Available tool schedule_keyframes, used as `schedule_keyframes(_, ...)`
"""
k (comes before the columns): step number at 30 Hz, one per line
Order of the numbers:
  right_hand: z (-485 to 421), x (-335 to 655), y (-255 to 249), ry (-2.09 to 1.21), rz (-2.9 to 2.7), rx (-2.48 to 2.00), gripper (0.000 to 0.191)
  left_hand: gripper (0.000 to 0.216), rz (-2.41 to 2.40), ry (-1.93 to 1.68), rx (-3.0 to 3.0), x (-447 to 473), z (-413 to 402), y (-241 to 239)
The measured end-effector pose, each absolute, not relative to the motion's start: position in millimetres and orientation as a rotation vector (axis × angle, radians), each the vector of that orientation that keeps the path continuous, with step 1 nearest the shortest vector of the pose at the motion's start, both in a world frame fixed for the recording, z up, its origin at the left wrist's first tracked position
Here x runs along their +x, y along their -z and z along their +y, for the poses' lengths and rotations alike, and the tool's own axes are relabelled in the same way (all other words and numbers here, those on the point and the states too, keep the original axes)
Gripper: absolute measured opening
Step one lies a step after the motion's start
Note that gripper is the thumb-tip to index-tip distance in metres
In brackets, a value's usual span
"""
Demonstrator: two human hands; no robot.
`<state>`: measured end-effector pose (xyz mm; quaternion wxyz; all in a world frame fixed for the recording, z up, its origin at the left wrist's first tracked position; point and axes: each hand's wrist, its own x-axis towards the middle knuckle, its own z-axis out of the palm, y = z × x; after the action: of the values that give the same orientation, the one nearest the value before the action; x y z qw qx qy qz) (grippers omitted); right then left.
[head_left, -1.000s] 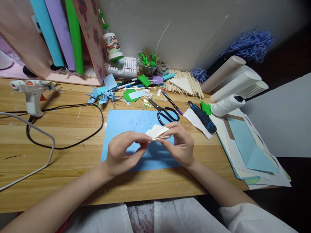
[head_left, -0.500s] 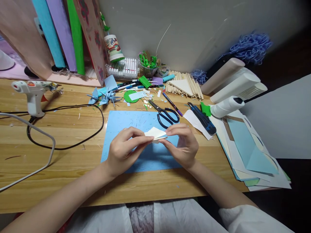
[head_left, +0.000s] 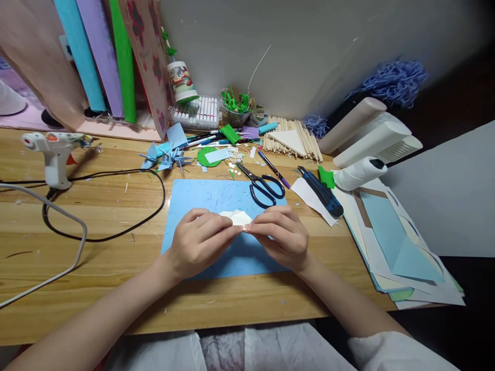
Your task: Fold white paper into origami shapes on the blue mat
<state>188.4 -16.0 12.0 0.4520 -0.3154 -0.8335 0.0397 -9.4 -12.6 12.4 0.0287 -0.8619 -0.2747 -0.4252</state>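
Observation:
A small folded piece of cream-white paper (head_left: 237,218) is held above a blue sheet (head_left: 228,193) on the wooden table. My left hand (head_left: 203,238) pinches the paper from its left side, fingers closed. From the right, my right hand (head_left: 280,236) pinches its near edge, and the fingertips of both hands almost meet there. Parts of the paper are hidden behind the fingers. Just beyond my right hand, black-handled scissors (head_left: 266,189) lie partly over the blue sheet's far edge.
A glue gun (head_left: 54,157) with its cord stands at the left. Folded blue paper shapes (head_left: 170,154), pens and scraps lie at the back. To the right are a utility knife (head_left: 320,193), a thread spool (head_left: 358,174) and stacked paper sheets (head_left: 410,252). Wooden sticks (head_left: 309,141) lie behind.
My right hand has moved left and its fingers have closed on the paper's near edge, close to my left fingertips. The paper has tilted and shows a different face.

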Motion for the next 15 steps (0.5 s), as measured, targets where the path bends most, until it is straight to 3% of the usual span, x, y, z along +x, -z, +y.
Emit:
schedule_keyframes(5, -12.2, 190.2, -11.7, -0.145, -2.041, -0.839, 0.012, 0.021, -0.874, 1.269, -2.695, -12.8, -10.1, -9.8)
schedule_keyframes(11, -9.6, 191.6, -10.7, -0.236, -2.063, -0.855, 0.024, 0.015, -1.013, 1.299, -2.695, -11.2, -9.4, -8.4)
schedule_keyframes(15, -9.0, 191.2, -9.3, -0.265, -1.983, -0.916, 0.015, 0.015, -1.057, 1.300, -2.707, -11.0, -9.1, -7.1)
